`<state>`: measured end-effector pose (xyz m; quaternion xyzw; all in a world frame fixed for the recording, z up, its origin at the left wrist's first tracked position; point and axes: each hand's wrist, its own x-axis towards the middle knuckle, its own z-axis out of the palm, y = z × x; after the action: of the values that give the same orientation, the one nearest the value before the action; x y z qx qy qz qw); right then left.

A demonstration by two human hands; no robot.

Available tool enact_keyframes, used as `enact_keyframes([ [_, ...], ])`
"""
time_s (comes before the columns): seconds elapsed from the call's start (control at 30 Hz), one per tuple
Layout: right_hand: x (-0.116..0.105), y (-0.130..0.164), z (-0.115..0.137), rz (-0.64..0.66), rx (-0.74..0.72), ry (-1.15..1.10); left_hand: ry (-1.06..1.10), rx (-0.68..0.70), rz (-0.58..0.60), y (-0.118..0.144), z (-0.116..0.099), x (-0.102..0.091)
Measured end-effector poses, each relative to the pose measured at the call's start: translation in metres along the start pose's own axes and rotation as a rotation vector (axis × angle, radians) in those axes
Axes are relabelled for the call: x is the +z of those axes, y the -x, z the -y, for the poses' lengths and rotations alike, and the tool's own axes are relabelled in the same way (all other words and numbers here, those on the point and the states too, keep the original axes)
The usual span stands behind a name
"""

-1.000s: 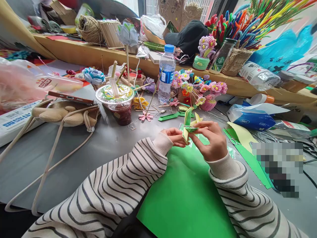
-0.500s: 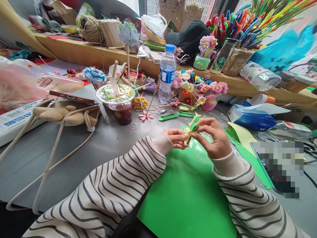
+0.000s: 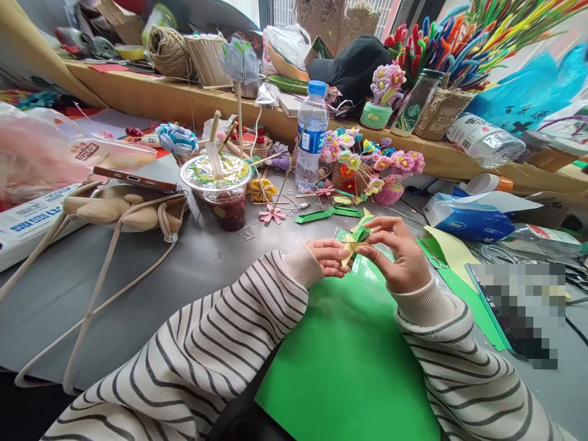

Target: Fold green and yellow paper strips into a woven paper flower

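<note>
Between my hands is a small folded paper piece in green and pale yellow, held above a large green sheet. My left hand pinches its lower left end between thumb and fingers. The thumb and fingertips of my right hand close on its right side, hiding part of the folds. Just beyond lie green folded paper strips on the grey table. To the right of my right hand are scissors on green paper and a pale yellow sheet.
A lidded drink cup and a water bottle stand beyond my hands. Crocheted flowers sit at the back. A tan bag with a phone on it is at left, a tablet-like device at right, its screen blurred.
The upper part of the folded paper has tilted and spread slightly under my right fingers. Both hands keep their hold in nearly the same place, and the view has shifted a little.
</note>
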<state>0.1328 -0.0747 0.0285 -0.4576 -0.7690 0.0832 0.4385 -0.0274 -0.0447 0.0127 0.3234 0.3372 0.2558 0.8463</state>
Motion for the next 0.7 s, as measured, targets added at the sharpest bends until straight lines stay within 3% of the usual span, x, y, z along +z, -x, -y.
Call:
enact_keyframes([
  [0.17, -0.0029, -0.0010, -0.0002, 0.035, -0.033, -0.014, -0.012, -0.004, 0.041, 0.0020, -0.0009, 0.0010],
  [0.4, -0.0045, -0.0012, -0.0005, 0.037, -0.099, 0.019, -0.020, -0.002, 0.007, 0.0004, 0.0013, 0.0013],
  [0.7, -0.0057, -0.0020, 0.0023, 0.002, -0.045, 0.033, -0.016, -0.004, 0.089, -0.0002, 0.0017, 0.0004],
])
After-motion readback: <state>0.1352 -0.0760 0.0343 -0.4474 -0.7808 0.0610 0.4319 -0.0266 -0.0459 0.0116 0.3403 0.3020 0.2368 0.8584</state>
